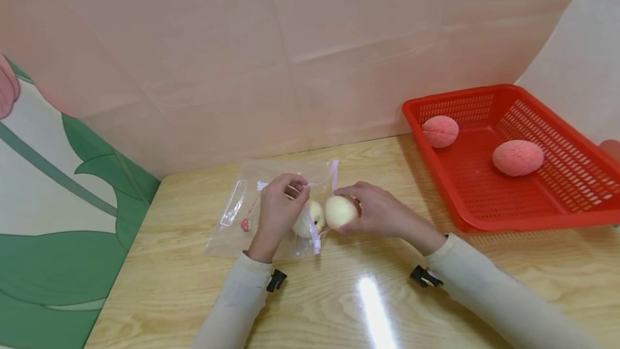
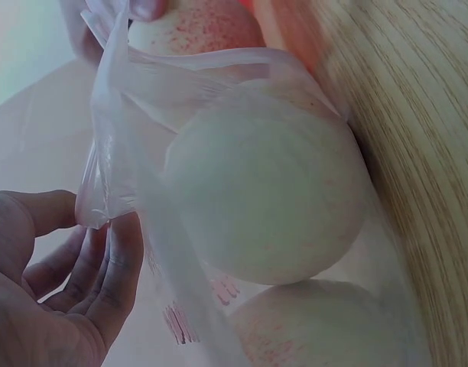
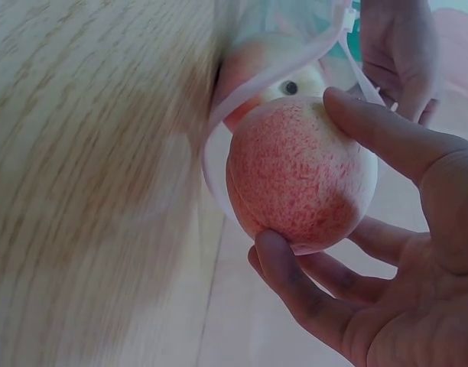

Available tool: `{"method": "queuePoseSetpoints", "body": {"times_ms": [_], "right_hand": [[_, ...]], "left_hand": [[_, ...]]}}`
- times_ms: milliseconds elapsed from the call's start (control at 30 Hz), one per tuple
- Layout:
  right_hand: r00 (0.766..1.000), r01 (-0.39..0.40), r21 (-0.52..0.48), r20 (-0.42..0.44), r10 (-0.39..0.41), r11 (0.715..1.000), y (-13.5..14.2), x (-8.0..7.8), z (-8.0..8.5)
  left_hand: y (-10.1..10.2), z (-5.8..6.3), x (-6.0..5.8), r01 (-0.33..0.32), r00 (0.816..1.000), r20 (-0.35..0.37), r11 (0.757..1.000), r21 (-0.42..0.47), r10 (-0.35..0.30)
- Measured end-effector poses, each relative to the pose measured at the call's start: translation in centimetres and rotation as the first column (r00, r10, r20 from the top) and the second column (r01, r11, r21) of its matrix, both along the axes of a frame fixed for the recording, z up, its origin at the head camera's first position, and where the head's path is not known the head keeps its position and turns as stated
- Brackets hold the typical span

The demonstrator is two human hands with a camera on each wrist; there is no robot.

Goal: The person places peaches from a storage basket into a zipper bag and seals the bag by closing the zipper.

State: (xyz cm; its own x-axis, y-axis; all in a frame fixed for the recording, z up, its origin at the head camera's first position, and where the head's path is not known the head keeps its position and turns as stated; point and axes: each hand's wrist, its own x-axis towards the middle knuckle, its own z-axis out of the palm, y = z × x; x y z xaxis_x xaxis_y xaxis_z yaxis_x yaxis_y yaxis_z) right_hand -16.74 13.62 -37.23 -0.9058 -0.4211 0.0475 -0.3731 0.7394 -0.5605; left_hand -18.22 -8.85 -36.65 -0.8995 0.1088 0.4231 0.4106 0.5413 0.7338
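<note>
I'm reading coral-pink on oval fruits (image 1: 518,158) inside a rectangular red plastic basket (image 1: 477,161); left of the basket, a lilac-edged clear plastic bag (image 1: 252,198) and a round cream peach (image 3: 303,172) flecked red.

In front of you, the desk (image 1: 315,306) showed pale wood grain; on it lay a clear plastic bag (image 1: 249,195) and, farther right, a red basket (image 1: 438,176).

Red rect. plastic basket (image 1: 542,222) w/ slotted sides stood on R, pale wood-grain tabletop (image 1: 315,306) bore white glare streak (image 1: 375,311), creased pinkish-beige sheet (image 1: 271,69) filled bkgd, green-leaf-print panel (image 1: 63,268) at L.
</note>
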Motion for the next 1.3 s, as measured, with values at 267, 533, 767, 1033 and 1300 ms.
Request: {"method": "queuePoseSetpoints", "body": {"times_ms": [267, 533, 767, 1033, 1300], "right_hand": [[1.0, 0.012, -0.001, -0.014, -0.012, 1.0, -0.4, -0.2, -0.2], [1.0, 0.006, -0.017, -0.001, -0.006, 1.0, -0.5, -0.5, -0.5], [1.0, -0.004, -0.026, 0.001, 0.004, 1.0, -0.7, -0.7, -0.8], [1.0, -0.013, -0.037, -0.018, 0.013, 0.999, -1.3, -0.8, -1.1], [0.999, -0.029, -0.056, -0.026, 0.028, 0.998, -2.1, -1.1, -1.6]], "left_hand": [[0.1, 0.0, -0.1, 0.0, 1.0, -0.006, 1.0, -0.001, 0.0], [0.2, -0.1, -0.1, -0.002, 1.0, 0.016, 1.0, -0.001, 0.002], [0.2, -0.2, -0.2, 0.0, 1.0, 0.019, 1.0, 0.002, 0.0], [0.3, -0.4, -0.2, 0.008, 1.0, 0.01, 1.0, 0.017, -0.009], [0.0, -0.7, -0.2, 0.025, 1.0, 0.009, 0.999, 0.035, -0.025]]}}
